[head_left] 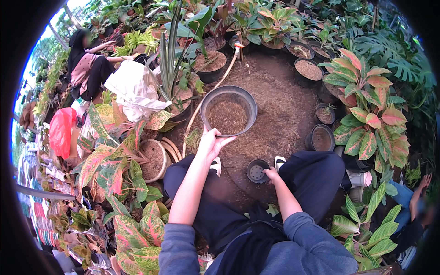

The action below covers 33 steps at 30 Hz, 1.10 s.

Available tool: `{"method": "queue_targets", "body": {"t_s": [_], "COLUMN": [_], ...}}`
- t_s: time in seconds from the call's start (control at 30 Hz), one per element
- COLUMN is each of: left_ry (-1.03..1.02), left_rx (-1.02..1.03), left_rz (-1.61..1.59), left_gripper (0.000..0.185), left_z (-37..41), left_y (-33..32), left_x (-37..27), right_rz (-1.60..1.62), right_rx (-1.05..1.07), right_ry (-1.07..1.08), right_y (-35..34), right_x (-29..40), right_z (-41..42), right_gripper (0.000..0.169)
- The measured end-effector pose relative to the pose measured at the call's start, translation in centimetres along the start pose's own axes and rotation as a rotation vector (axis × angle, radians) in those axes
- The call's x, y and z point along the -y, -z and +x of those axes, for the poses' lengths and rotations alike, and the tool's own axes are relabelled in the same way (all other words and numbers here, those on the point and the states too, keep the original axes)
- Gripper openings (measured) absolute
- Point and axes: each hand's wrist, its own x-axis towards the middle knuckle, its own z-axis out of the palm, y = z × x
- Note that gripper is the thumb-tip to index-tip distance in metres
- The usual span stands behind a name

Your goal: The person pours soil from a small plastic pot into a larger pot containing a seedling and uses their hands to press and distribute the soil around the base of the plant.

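My left hand (215,142) grips the near rim of a large black plastic pot (252,118), thumb and fingers at its lower edge. Loose brown soil (227,117) covers the bottom of that pot. Lower down, between my feet, my right hand (272,174) holds the right side of a small black nursery pot (256,171). Drainage holes show in its floor, and no soil is visible inside. Both pots are over the bare ground (275,99) in front of me.
A hose (225,74) runs along the left to a tap with an orange top (238,45). Potted aglaonemas (367,103) crowd both sides. Small black pots (320,138) stand at right. One person (86,65) sits at upper left; another (409,213) is at lower right.
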Motion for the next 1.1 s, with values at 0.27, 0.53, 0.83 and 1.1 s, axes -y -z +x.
{"method": "queue_targets", "body": {"t_s": [0.27, 0.53, 0.83, 1.1], "left_ry": [0.023, 0.137, 0.053, -0.014], "left_rx": [0.009, 0.051, -0.009, 0.051], "left_rz": [0.110, -0.036, 0.147, 0.332], "left_gripper": [0.075, 0.062, 0.071, 0.072], "left_z": [-1.6, -1.3, -1.3, -2.3], "left_y": [-0.1, -0.6, -1.3, -2.0], "left_x": [0.5, 0.7, 1.3, 1.6], "right_rz": [0.412, 0.542, 0.518, 0.217], "right_rx": [-0.265, 0.450, 0.110, 0.647], "right_ry": [0.976, 0.921, 1.008, 0.781], "right_y": [4.4, 2.8, 3.3, 2.1], "right_x": [18.9, 26.0, 26.1, 29.2], "right_z": [-7.6, -14.0, -13.3, -20.1], "right_gripper": [0.017, 0.066, 0.034, 0.023]}}
